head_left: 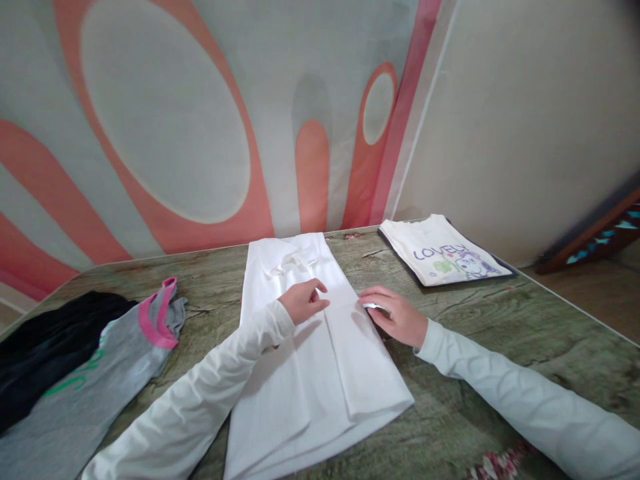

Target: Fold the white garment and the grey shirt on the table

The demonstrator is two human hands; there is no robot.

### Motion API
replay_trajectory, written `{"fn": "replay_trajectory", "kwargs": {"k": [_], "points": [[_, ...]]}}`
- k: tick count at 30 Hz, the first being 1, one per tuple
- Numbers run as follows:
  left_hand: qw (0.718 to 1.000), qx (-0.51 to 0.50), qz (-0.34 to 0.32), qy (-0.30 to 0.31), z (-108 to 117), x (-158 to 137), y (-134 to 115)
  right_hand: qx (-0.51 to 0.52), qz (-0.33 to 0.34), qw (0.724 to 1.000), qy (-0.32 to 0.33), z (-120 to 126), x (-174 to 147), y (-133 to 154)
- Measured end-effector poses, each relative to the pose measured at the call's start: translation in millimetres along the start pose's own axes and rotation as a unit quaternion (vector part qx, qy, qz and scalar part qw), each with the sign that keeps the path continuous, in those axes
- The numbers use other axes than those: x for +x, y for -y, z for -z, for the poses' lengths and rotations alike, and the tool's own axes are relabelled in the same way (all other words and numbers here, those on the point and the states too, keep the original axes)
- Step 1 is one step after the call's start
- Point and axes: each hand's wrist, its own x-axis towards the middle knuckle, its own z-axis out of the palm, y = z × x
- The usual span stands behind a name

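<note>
Fingers of our L hand [303,302] are parted w/ nothing gripped; our R hand [397,320] seems to pinch the R side of the white garment [323,360], mid bench [450,353], reaching its far edge. Prob. mid-fold; next move needs sides squared.

Sleeved forearms [215,383] stretched forward and inward, left hand [303,302] loosely half-curled, right hand [396,316] bent in a pinch
</note>
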Motion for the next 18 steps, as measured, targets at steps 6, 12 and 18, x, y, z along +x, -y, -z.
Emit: {"fn": "replay_trajectory", "kwargs": {"k": [6,12,18], "points": [[0.958,0.229,0.082,-0.149,21.1,-22.5,69.5,-0.056,-0.038,0.998,0.003,-2.2,47.3,-43.2],[0.935,0.307,0.146,-0.102,7.3,-47.7,110.3,-0.121,-0.019,0.991,0.058,-44.7,81.0,-45.2],[0.936,0.317,0.126,-0.082,16.6,-49.1,115.4,-0.165,-0.019,0.984,0.068,-54.9,77.7,-29.3]]}}
